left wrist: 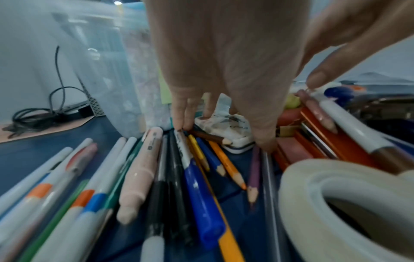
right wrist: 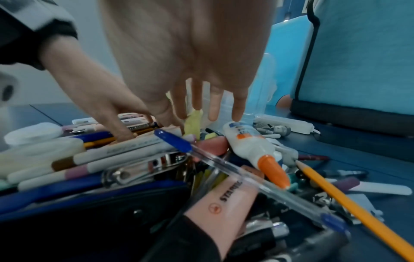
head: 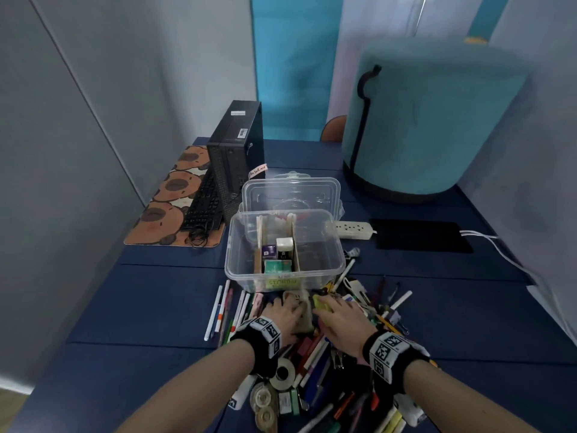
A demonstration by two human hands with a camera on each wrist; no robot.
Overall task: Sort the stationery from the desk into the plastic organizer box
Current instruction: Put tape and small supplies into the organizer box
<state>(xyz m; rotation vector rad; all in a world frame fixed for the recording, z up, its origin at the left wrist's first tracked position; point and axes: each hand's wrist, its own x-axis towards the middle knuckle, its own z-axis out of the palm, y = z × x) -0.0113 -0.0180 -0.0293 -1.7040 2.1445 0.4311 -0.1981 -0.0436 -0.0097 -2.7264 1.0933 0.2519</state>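
The clear plastic organizer box (head: 331,260) stands open mid-desk, with small boxes in its middle compartment. In front of it lies a heap of stationery (head: 315,364): pens, markers, tape rolls. My left hand (head: 287,304) reaches into the heap with straight fingers (left wrist: 179,113) that touch the pen ends next to a dirty white eraser (left wrist: 233,129). To its right, my right hand (head: 327,303) hovers with straight, spread fingers (right wrist: 212,108) and touches a yellow sticky-note pad (right wrist: 193,124). A glue bottle (right wrist: 253,143) lies just right of them. Neither hand holds anything.
The box's lid (head: 290,192) leans behind it. A black computer tower (head: 237,151) and keyboard (head: 203,207) stand at the back left, a teal stool (head: 431,120) at the back right. Near the box's right side lie a power strip (head: 352,229) and a black pad (head: 418,235).
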